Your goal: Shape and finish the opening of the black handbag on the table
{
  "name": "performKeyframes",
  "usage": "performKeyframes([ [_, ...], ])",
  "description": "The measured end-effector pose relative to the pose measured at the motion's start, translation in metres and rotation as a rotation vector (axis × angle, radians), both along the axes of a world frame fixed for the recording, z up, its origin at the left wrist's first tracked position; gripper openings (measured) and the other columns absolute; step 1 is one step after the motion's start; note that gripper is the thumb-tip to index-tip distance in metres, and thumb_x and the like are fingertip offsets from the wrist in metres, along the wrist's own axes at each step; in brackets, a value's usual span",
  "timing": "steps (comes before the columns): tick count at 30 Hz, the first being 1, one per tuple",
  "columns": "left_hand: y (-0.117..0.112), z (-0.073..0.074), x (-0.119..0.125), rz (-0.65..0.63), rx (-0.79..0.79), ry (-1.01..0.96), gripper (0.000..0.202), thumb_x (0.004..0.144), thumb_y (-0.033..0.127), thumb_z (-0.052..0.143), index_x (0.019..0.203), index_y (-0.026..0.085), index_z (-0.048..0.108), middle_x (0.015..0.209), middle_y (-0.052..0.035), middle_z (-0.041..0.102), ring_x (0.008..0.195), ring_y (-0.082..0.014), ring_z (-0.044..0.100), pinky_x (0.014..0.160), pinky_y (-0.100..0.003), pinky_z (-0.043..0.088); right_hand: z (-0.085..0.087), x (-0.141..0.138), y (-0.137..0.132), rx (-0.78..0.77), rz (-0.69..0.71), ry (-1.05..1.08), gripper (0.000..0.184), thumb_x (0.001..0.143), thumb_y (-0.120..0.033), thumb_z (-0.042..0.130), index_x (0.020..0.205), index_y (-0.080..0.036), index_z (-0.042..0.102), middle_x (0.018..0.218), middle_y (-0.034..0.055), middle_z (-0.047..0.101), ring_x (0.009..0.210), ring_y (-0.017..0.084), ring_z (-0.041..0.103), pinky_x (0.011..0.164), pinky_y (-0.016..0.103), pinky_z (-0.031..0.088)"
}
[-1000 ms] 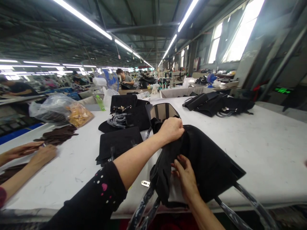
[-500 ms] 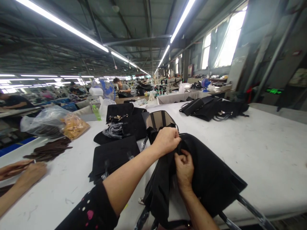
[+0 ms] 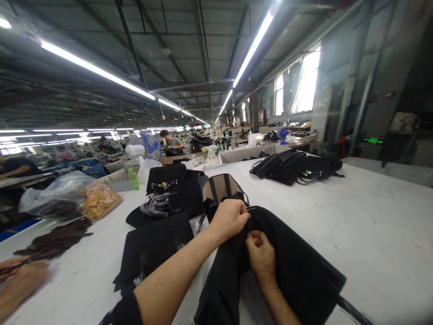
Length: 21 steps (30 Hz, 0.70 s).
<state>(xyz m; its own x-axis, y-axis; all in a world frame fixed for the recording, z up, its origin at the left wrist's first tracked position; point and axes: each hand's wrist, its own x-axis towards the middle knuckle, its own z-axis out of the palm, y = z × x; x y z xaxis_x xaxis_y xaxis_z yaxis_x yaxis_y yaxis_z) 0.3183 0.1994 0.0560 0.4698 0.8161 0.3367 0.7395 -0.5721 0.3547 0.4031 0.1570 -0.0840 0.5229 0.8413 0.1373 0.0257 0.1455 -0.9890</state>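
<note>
Left hand (image 3: pixel 230 219) and right hand (image 3: pixel 260 255) clenched on the black handbag (image 3: pixel 297 266).

Left fisted over the bag's top rim, right just below it, fingers curled and pinching the fabric. Bag slumped on the white table (image 3: pixel 372 225) at the near edge, in front of a tan-lined open bag (image 3: pixel 221 187) and beside a flat black panel (image 3: pixel 155 246). Best done with both grips close together, fabric taut between them, the bag's weight resting on the table. Co-worker's hands (image 3: pixel 20 280) well apart, far left.
</note>
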Motion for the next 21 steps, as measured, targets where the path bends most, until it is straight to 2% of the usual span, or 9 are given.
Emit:
performKeyframes([
  [7, 0.001, 0.001, 0.002, 0.023, 0.021, 0.021, 0.013, 0.073, 0.024, 0.058, 0.063, 0.019, 0.064, 0.066, -0.0009, 0.068, 0.065, -0.0153, 0.061, 0.058, -0.025, 0.038, 0.004, 0.003, -0.01, -0.009, 0.068, -0.113, 0.015, 0.076, -0.034, 0.051, 0.07, -0.02, 0.052, 0.052, -0.0065, 0.04, 0.049, 0.012, 0.041, 0.047, 0.023, 0.034],
  [10, 0.0, 0.001, 0.003, 0.014, 0.04, 0.047, 0.013, 0.073, 0.023, 0.057, 0.063, 0.018, 0.064, 0.068, -0.0017, 0.068, 0.066, -0.0158, 0.061, 0.059, -0.025, 0.038, 0.004, 0.005, -0.007, -0.048, 0.084, -0.092, 0.015, 0.076, -0.034, 0.052, 0.07, -0.02, 0.051, 0.053, -0.0066, 0.039, 0.049, 0.011, 0.04, 0.046, 0.023, 0.033],
  [12, -0.001, 0.0, 0.002, 0.015, 0.042, 0.047, 0.014, 0.074, 0.025, 0.057, 0.063, 0.018, 0.064, 0.068, -0.0018, 0.069, 0.066, -0.0159, 0.061, 0.059, -0.025, 0.039, 0.004, 0.005, -0.008, -0.07, 0.078, -0.026, 0.02, 0.079, -0.039, 0.051, 0.077, -0.019, 0.053, 0.053, -0.0064, 0.04, 0.048, 0.011, 0.041, 0.044, 0.023, 0.034],
  [14, -0.001, 0.0, 0.001, 0.013, 0.042, 0.038, 0.016, 0.075, 0.027, 0.057, 0.064, 0.019, 0.064, 0.068, -0.0016, 0.069, 0.067, -0.0158, 0.061, 0.06, -0.025, 0.039, 0.005, 0.002, -0.017, -0.091, 0.111, 0.017, 0.03, 0.083, -0.044, 0.047, 0.094, -0.017, 0.055, 0.057, -0.005, 0.047, 0.049, 0.013, 0.046, 0.045, 0.023, 0.038],
  [17, -0.001, -0.001, 0.0, 0.016, 0.062, 0.042, 0.015, 0.075, 0.026, 0.056, 0.065, 0.019, 0.064, 0.069, -0.0014, 0.069, 0.067, -0.0161, 0.062, 0.06, -0.026, 0.04, 0.014, -0.001, -0.057, -0.152, 0.323, -0.071, 0.041, 0.085, -0.046, 0.048, 0.114, -0.017, 0.052, 0.064, -0.0019, 0.058, 0.053, 0.015, 0.055, 0.047, 0.023, 0.042],
  [19, -0.001, 0.0, 0.0, 0.024, 0.067, 0.056, 0.014, 0.074, 0.023, 0.055, 0.065, 0.019, 0.064, 0.068, -0.0015, 0.069, 0.067, -0.0163, 0.062, 0.06, -0.026, 0.04, 0.028, 0.003, -0.096, -0.175, 0.552, -0.227, 0.034, 0.082, -0.043, 0.055, 0.104, -0.018, 0.061, 0.062, -0.0013, 0.06, 0.051, 0.014, 0.055, 0.047, 0.022, 0.041],
  [21, -0.001, 0.0, 0.001, 0.029, 0.07, 0.073, 0.013, 0.072, 0.021, 0.055, 0.065, 0.019, 0.065, 0.069, -0.002, 0.069, 0.067, -0.0168, 0.062, 0.06, -0.026, 0.041, 0.052, 0.019, -0.135, -0.089, 0.584, -0.409, 0.023, 0.077, -0.043, 0.061, 0.079, -0.021, 0.068, 0.054, -0.0014, 0.058, 0.047, 0.013, 0.053, 0.045, 0.022, 0.039],
])
